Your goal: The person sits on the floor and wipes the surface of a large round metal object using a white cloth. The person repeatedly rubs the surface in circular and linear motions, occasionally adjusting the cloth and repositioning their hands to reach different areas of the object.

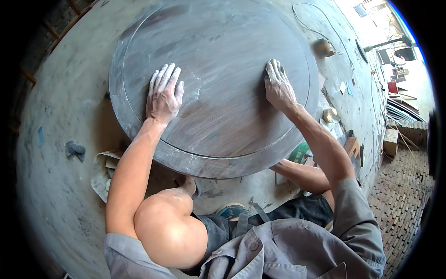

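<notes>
A large round wooden tabletop (218, 93), dark and streaked with pale dust, lies in front of me with a ring groove near its rim. My left hand (164, 95) rests flat on its left part, fingers stretched out, thumb apart, coated in white dust. On the right part, my right hand (279, 89) presses against the wood with its fingers held together. A dark edge shows along the inner side of those fingers; what it belongs to is hidden under the hand.
On the floor to the left lie a grey crumpled rag (75, 150) and a pale bag (100, 174). At the right are a round metal item with a cord (322, 48), a roll of tape (331, 115), a wooden block (351, 146) and a brick-patterned surface (402, 200).
</notes>
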`<state>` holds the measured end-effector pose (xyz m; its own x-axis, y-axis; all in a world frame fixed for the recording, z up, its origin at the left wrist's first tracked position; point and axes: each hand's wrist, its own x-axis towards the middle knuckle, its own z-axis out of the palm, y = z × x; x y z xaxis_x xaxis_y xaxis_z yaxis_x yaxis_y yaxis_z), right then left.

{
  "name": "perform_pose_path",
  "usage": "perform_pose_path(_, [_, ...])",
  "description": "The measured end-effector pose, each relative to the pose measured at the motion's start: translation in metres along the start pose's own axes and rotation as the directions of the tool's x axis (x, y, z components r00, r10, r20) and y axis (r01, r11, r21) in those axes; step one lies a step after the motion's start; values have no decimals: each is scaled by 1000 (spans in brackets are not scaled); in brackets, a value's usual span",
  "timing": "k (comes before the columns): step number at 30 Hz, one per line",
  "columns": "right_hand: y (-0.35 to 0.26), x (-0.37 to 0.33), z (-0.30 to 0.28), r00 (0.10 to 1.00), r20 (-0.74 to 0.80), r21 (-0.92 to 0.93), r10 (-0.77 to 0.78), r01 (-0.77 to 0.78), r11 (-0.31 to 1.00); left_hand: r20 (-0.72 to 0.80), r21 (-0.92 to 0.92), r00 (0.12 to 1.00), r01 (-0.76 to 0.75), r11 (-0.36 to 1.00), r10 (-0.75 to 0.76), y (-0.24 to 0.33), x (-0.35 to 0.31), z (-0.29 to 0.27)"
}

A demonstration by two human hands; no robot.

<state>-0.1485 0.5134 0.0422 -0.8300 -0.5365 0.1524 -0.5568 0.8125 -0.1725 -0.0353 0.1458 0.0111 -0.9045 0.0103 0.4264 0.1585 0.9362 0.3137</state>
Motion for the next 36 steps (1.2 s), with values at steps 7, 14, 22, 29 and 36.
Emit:
perform_pose_path(7, [-167,-48,23,895,202,57,-398,395,917,13,7,1000,-1,1000,1,-10,-15,-7])
perform_pose_path(14, [-47,-34,6,962,273,-556,-4,161,816,16,44,1000,20,999,-20,-5,-8,-7])
perform_pose_path(22, [-43,-48,-13,908,335,-356,-251,369,859,-3,12,999,33,999,-33,-11,-12,-7])
perform_pose_path(29, [-124,-76,6,929,187,-47,-320,334,941,-9,25,1000,9,1000,-8,-12,-10,-1])
perform_pose_path(36, [63,-41,-14,999,2,-72,45,-44,996,-9,7,1000,6,1000,-6,-4,-1,0])
